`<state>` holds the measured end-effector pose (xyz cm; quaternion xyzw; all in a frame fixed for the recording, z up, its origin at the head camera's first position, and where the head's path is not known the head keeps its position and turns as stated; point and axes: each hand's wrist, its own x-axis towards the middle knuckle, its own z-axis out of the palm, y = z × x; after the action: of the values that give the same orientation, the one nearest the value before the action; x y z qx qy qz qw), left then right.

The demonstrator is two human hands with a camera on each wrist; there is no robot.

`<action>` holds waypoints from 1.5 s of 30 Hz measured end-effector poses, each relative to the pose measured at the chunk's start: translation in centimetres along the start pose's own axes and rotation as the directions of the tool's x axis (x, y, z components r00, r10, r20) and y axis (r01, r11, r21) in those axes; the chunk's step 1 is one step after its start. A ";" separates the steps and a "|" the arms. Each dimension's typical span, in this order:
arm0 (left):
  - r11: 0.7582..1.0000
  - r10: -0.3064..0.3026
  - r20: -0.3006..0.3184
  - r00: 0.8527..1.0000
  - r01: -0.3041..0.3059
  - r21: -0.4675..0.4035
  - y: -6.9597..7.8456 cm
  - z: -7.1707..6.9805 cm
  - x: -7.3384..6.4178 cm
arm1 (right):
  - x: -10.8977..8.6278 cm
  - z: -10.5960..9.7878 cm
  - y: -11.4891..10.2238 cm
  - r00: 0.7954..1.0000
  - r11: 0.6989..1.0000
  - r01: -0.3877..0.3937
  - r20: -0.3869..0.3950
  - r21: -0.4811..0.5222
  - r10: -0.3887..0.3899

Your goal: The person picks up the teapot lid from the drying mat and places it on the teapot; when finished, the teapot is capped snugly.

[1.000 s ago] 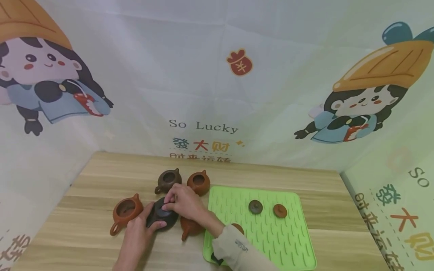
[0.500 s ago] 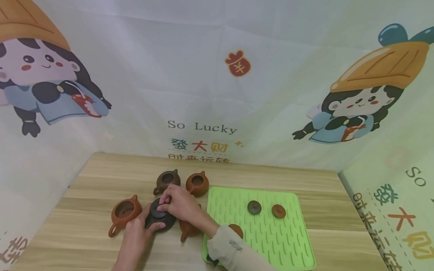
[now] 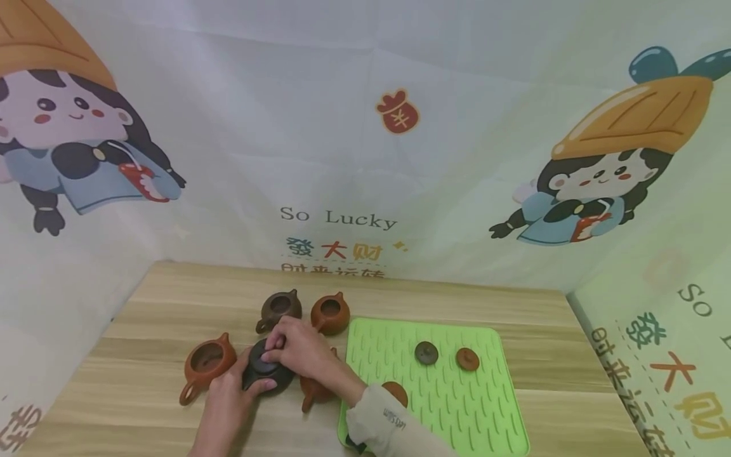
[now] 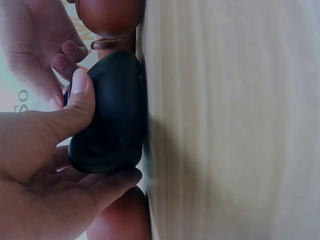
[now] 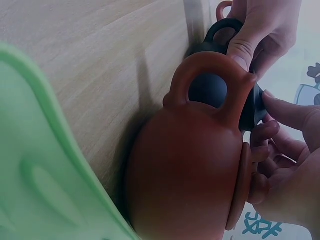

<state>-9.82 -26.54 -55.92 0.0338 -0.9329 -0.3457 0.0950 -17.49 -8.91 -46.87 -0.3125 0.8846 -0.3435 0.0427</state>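
Note:
A black teapot (image 4: 112, 110) stands on the table, its body gripped by my left hand (image 3: 228, 397) with the thumb on the near side and fingers on the far side. My right hand (image 3: 302, 346) pinches the black lid (image 3: 259, 360) from above, at the top of that pot. In the right wrist view, the lid's dark edge (image 5: 258, 107) shows between the fingers. A reddish-brown teapot (image 5: 190, 170) with its lid on stands just right of the black one, partly under my right forearm. Left of my left hand is an orange-brown teapot (image 3: 208, 363) without a lid.
Behind the hands stand a dark brown lidless teapot (image 3: 281, 307) and an orange-brown lidless teapot (image 3: 331, 314). On the right, a green ridged mat (image 3: 451, 412) bears a dark lid (image 3: 426, 353), an orange-brown lid (image 3: 467, 360) and another brown lid (image 3: 395, 393) half behind the sleeve.
My right hand has shifted slightly left with the black lid over the pot. My left hand keeps its hold on the pot. The head view has tilted and shifted a little.

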 end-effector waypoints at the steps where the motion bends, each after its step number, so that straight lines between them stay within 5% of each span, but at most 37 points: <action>1: 1.000 0.002 -0.002 1.000 -0.002 0.001 0.0 0.0 0.0 | 0.0 0.0 0.0 1.000 1.000 0.004 0.000 -0.004 -0.004; 20: 1.000 -0.006 0.023 1.000 0.006 0.006 0.0 -0.3 -0.2 | -0.6 0.3 0.0 0.998 1.000 -0.018 0.058 -0.021 0.019; 27: 1.000 -0.002 0.010 1.000 0.002 0.012 -0.6 0.3 -0.3 | -5.0 -4.1 0.3 0.999 0.983 -0.038 0.038 0.177 0.032; 32: 1.000 0.003 0.003 1.000 -0.003 0.008 -0.4 0.3 -0.4 | -9.6 -7.4 4.4 0.998 0.988 0.007 0.057 0.154 -0.016; 38: 0.999 0.042 -0.032 0.999 -0.041 0.023 0.8 -0.3 -0.5 | -13.9 -5.6 14.4 0.992 0.995 0.081 0.092 0.066 -0.087; 45: 0.994 0.084 -0.105 0.991 -0.076 0.074 5.2 -5.6 -1.0 | -16.6 -5.2 19.1 0.995 0.984 -0.008 0.099 0.181 -0.010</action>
<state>-7.72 -26.04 -48.52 0.0183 -0.9385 -0.3064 0.1580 -15.72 14.62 -57.33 -0.3244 0.8464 -0.4065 0.1146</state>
